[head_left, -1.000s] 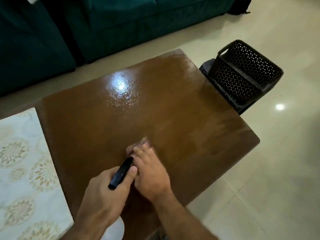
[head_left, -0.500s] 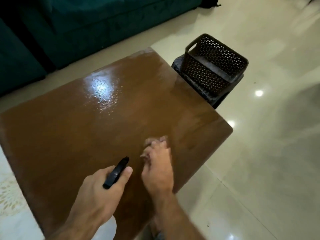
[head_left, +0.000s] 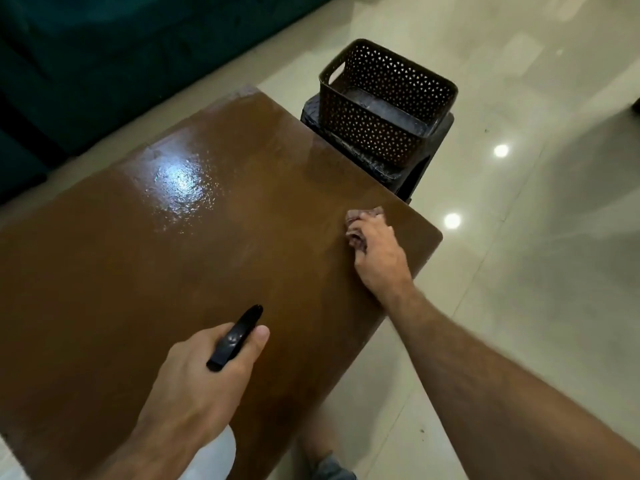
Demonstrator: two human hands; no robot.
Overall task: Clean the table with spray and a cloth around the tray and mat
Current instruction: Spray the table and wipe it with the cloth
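The right hand (head_left: 377,254) lies on the brown table (head_left: 145,271) near its far right corner, with the fingers curled over a small reddish cloth (head_left: 356,230) and pressing it down on the wood; only the crumpled edges of the cloth show in front of the fingers and at their left side. The left hand (head_left: 207,368) is closer to the body and left of the right hand, and it grips a spray bottle (head_left: 235,337): the fingers are wrapped around it and the thumb lies along the black spray head, which points forward over the table. A white part of the bottle shows under the wrist, the rest is hidden by the hand. Ahead of the left hand, the table surface is wet and shiny with a bright reflection of a lamp. Beyond the right hand, just past the table edge, a dark basket (head_left: 381,98) with many small holes stands on a dark stool (head_left: 408,168). The floor (head_left: 519,271) at the right of the right arm is pale glossy tile. Far ahead of the left hand there is a dark green sofa (head_left: 104,46). Nothing lies on the table between the two hands
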